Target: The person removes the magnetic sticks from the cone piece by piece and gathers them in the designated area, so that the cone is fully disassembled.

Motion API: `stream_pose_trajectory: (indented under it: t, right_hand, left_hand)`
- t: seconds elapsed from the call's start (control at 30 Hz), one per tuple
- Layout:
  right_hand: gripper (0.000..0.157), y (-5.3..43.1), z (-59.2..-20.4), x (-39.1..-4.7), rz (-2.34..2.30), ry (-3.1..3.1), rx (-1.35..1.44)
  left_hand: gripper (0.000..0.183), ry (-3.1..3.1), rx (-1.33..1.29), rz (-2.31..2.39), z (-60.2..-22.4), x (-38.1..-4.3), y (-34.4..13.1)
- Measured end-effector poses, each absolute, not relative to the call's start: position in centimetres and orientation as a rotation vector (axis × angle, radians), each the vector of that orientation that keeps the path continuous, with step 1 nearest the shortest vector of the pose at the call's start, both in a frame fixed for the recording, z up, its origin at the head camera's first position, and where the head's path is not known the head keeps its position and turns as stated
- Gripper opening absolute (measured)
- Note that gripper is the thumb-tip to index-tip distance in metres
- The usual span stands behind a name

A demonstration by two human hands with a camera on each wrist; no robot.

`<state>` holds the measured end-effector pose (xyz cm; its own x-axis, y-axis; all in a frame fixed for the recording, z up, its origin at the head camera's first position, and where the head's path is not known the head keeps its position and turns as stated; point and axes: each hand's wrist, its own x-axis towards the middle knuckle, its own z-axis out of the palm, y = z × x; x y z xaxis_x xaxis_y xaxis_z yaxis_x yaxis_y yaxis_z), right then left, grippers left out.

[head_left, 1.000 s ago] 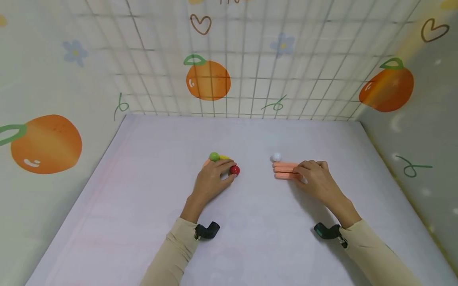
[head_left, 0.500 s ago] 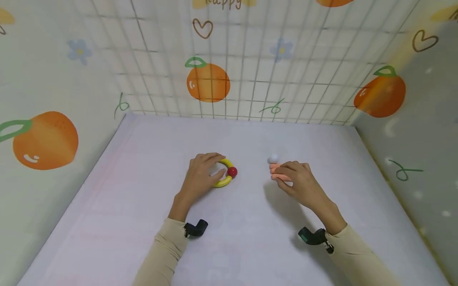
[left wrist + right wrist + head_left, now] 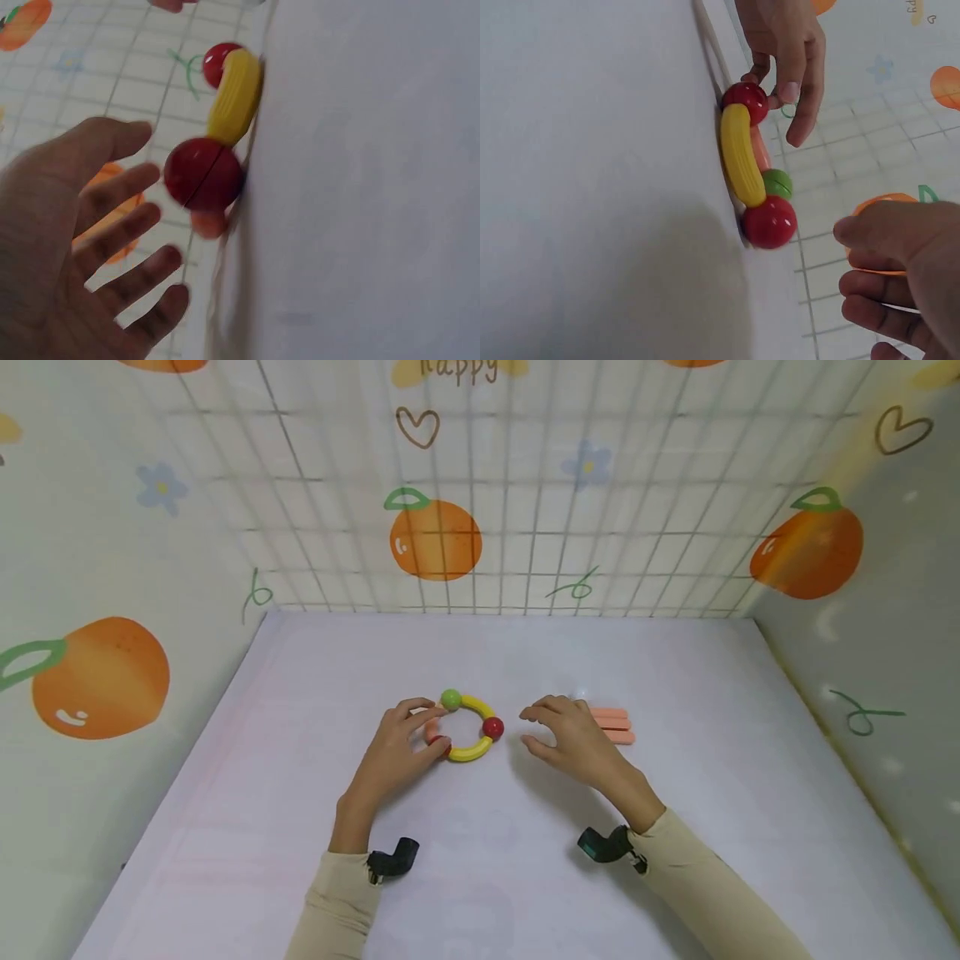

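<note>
On the table lies a ring of curved yellow sticks (image 3: pixel 468 752) and an orange curved stick (image 3: pixel 430 729), joined by a green ball (image 3: pixel 451 699) and red balls, one red ball (image 3: pixel 492 727) at its right. My left hand (image 3: pixel 388 750) is at the ring's left side, fingers spread and holding nothing; its thumb tip overlaps the lower-left red ball (image 3: pixel 201 174). Between the ring and several orange sticks (image 3: pixel 617 724), my right hand (image 3: pixel 583 745) hovers with fingers loosely bent and apart, nothing in them. It partly hides the sticks and a white ball (image 3: pixel 581 693).
A white cloth covers the table (image 3: pixel 480 860). Behind it rises a grid wall (image 3: pixel 510 543) with a printed curtain, and printed side walls close off left and right. Black wrist cameras (image 3: pixel 393 858) stick out inward from both sleeves.
My left hand has drawn back left from the ring's right red ball, uncovering most of the ring. My right hand has left the orange sticks and moved left toward the ring.
</note>
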<state>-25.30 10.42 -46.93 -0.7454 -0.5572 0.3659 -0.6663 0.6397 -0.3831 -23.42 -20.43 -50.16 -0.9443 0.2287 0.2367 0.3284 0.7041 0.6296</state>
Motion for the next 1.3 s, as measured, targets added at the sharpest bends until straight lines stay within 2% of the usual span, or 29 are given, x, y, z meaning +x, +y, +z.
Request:
stream_pose_trajectory:
  t: [0.4,0.57,0.73,1.1,1.3]
  right_hand:
    - [0.028,6.5,-48.3,-25.8,0.736,-2.658,0.985]
    - [0.036,6.0,-49.0,-27.0,0.711,-2.792,0.904]
    - [0.041,5.9,-49.8,-27.9,0.782,-2.844,0.945]
    - [0.038,6.1,-51.1,-28.5,0.972,-2.806,0.978]
    - [0.033,6.4,-51.6,-28.6,1.014,-2.802,0.895]
  left_hand:
    - [0.034,-2.835,-0.606,-1.252,-50.6,-23.1,-21.8]
    - [0.035,-2.807,-0.616,-1.28,-51.0,-23.2,-21.6]
    - [0.034,-2.807,-0.613,-1.242,-50.9,-23.2,-21.6]
    - [0.038,-2.758,-0.605,-1.193,-50.9,-23.3,-21.5]
    - [0.038,-2.772,-0.591,-1.22,-51.0,-23.3,-21.3]
